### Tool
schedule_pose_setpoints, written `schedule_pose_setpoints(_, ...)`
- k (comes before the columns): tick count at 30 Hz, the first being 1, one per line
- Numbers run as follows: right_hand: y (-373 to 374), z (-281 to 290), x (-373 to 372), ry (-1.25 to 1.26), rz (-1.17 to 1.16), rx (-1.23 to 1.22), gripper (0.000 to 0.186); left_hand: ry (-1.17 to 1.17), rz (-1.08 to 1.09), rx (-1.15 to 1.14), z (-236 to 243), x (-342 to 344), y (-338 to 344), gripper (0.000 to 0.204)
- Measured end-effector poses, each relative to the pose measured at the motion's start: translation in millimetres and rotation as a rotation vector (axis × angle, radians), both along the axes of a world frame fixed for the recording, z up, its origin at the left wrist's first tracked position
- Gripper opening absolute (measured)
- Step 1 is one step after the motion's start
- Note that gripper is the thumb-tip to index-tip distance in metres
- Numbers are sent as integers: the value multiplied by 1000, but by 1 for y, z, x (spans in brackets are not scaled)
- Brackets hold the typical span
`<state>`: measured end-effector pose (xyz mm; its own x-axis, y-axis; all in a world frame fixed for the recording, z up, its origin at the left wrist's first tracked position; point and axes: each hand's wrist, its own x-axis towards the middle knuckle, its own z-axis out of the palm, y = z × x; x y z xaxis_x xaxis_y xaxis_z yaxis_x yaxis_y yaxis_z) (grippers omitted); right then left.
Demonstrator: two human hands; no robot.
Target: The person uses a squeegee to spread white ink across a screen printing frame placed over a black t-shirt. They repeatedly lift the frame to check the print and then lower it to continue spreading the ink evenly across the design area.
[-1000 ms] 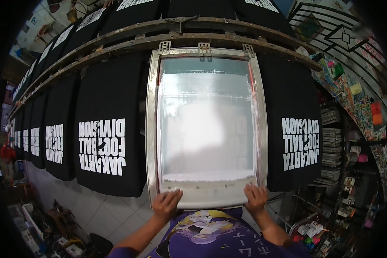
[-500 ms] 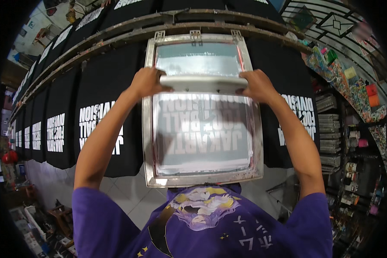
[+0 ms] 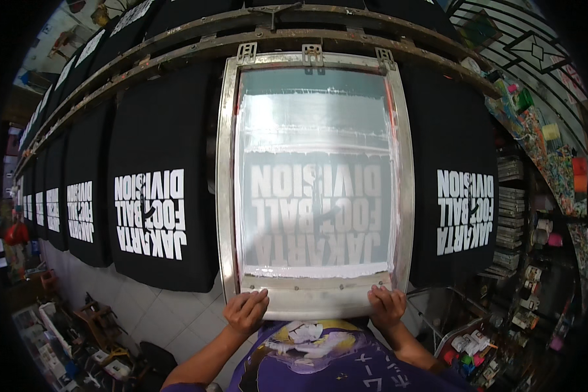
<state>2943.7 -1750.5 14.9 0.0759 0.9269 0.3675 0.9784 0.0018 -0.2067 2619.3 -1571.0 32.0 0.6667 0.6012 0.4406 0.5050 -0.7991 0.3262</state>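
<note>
A metal-framed printing screen (image 3: 226,163) lies over a black shirt, its mesh (image 3: 320,140) streaked with white ink and showing block lettering through it. Across the near end of the frame rests a wide pale squeegee (image 3: 317,304) with a row of screws. My left hand (image 3: 247,311) is closed around the squeegee's left end. At the right end, my right hand (image 3: 387,306) grips it with curled fingers. A band of white ink (image 3: 320,270) sits just beyond the blade. Most of the shirt under the screen is hidden.
Black shirts with white lettering (image 3: 151,215) lie in a row to the left, another black shirt (image 3: 465,212) to the right. Metal hinge clamps (image 3: 312,57) join the screen to a rail (image 3: 176,59) at the far side. Shelves of stacked frames (image 3: 508,222) stand at right.
Both hands have pulled the squeegee from the upper part of the screen down to its near end, toward me. The lettering shows more plainly through the mesh.
</note>
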Motion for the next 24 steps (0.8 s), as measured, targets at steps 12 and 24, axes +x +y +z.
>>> schedule_pose_setpoints(12,324,60,170,111,-21,-462,48,504,69,-273,43,147,322,73)
schedule_pose_setpoints(24,37,48,40,62,111,-202,36,330,12,-134,39,2,29,48)
